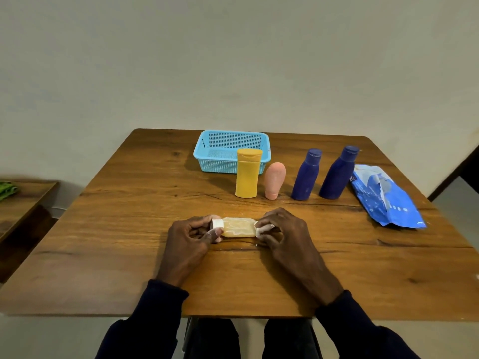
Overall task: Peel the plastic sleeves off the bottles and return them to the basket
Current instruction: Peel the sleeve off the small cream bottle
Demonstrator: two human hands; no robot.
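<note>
The left hand grips the amber bottle by its cap against the table, apparently so the right hand, pinching the white sleeve, can pull.

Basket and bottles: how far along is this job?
Seemingly done: torn blue plastic lies right; the yellow bottle, pink bottle and two dark blue bottles stand bare. In hand: left hand grips the amber bottle by its cap, right hand pinches a white sleeve scrap. Left: no bottle shows in the basket.
</note>
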